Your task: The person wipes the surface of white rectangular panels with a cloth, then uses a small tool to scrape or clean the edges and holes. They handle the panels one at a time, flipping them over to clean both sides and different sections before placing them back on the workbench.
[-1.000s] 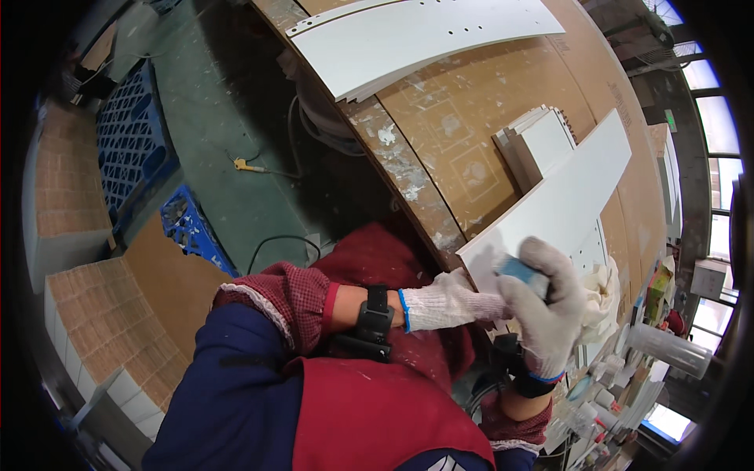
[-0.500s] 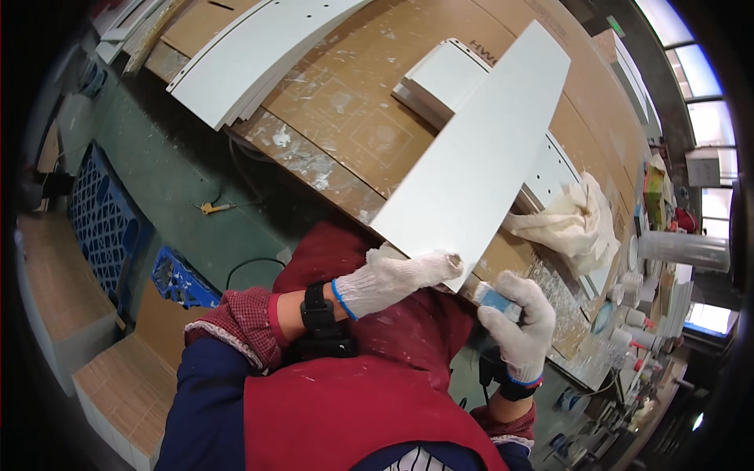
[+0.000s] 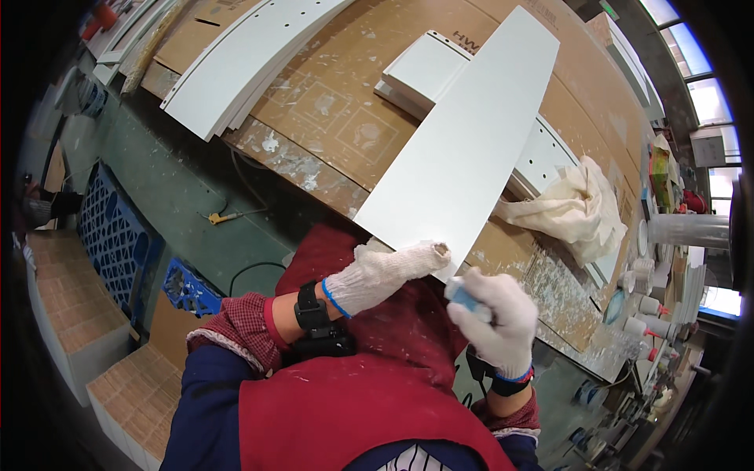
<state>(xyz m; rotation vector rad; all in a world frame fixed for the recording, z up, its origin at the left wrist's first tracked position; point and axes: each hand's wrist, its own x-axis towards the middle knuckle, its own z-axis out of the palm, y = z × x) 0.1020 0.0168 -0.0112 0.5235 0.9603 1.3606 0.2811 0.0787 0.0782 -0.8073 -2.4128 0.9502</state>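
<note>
A long white board (image 3: 463,149) slants across the workbench, its near end overhanging the edge toward me. My left hand (image 3: 385,271), in a white knit glove, is closed on that near end. Gloved too, my right hand (image 3: 499,314) is just right of the board's near corner. Its fingers are wrapped round a small light-blue block (image 3: 465,298), perhaps a sanding block; the fingers partly cover it. Beneath the board are a shorter white piece (image 3: 420,67) and a white strip with dark holes (image 3: 542,153). A crumpled cream cloth (image 3: 577,212) lies to the right.
Curved white panels (image 3: 228,71) are stacked at the bench's far left. The bench top is covered with paint-spotted cardboard (image 3: 345,110). Blue plastic pallets (image 3: 114,235) and stacks of brown-topped boards (image 3: 75,275) stand at left. Bottles (image 3: 648,306) and tubs line the right side.
My right hand has moved left with the blue block, closer to the board's near corner. The left hand keeps its hold on the board; the whole view has shifted slightly.
</note>
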